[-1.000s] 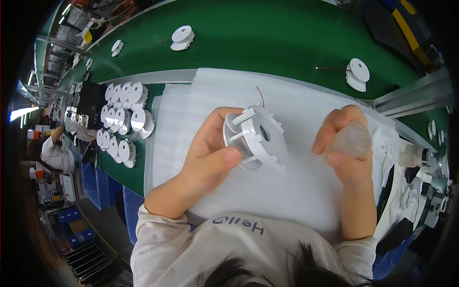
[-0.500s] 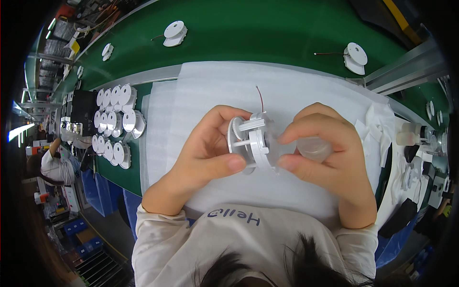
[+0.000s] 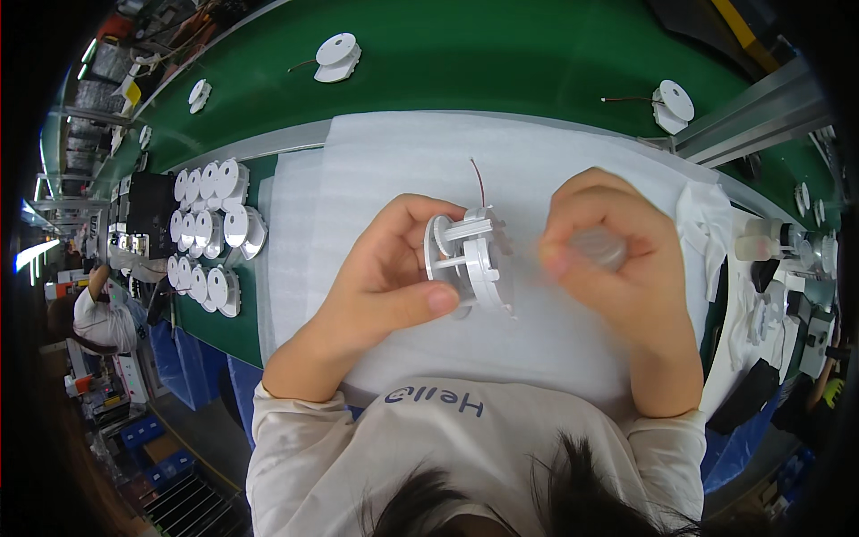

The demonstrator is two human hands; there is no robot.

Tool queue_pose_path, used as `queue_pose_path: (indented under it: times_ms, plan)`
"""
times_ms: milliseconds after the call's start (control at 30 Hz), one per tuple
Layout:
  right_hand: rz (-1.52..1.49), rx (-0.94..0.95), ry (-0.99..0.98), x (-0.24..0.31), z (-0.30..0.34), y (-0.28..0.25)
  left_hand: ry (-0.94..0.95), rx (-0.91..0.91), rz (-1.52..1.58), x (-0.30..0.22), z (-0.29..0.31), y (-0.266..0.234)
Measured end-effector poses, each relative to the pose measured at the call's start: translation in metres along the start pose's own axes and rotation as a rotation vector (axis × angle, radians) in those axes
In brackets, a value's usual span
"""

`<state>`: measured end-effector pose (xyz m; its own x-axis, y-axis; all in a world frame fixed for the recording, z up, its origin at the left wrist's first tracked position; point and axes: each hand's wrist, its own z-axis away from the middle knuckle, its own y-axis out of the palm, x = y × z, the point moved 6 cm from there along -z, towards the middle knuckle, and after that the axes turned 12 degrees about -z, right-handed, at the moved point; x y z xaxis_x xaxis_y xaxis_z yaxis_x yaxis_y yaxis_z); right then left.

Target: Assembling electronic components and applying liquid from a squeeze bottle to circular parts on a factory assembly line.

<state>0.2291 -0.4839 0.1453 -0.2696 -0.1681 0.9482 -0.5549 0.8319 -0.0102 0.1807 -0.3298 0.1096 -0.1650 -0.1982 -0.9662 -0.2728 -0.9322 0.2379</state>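
Note:
My left hand [image 3: 394, 277] grips a white plastic assembly [image 3: 463, 259] above the white sheet, thumb on the near side and fingers behind. Round plates joined by ribbed posts make up the part, and it is tilted onto its side. From its far edge a thin dark-red wire [image 3: 479, 183] sticks up. To the right, apart from the assembly, my right hand [image 3: 617, 259] is closed, thumb and forefinger pinched together and smeared by motion. A translucent, round, cup-like piece [image 3: 598, 249] sits inside its curled fingers. Whether the fingertips pinch anything else is too blurred to tell.
White foam sheeting [image 3: 358, 170] covers the work surface. Rows of similar white assemblies [image 3: 208, 233] stand at the left. Beyond lies a green conveyor belt [image 3: 465, 54] carrying scattered white units [image 3: 337, 58]. A metal rail [image 3: 752, 112] crosses the far right; translucent bottles [image 3: 769, 249] stand below it.
My right hand has pulled away from the white assembly, to the right and slightly farther off, its thumb and forefinger coming together. The left hand has barely moved. Units on the belt have shifted right.

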Motion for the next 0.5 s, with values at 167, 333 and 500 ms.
queue_pose_path:
  times_ms: [167,333,500]
  plan:
    - [-0.107,-0.161,0.071,-0.006,0.002,-0.019,-0.128,-0.119,-0.129,0.004,0.002,-0.005]
    - [-0.068,-0.113,0.027,0.003,0.002,-0.011,-0.016,-0.001,0.001,-0.002,0.001,0.001]
    - [-0.001,0.019,-0.023,0.002,0.002,0.013,-0.074,-0.061,-0.066,-0.001,0.002,0.002]
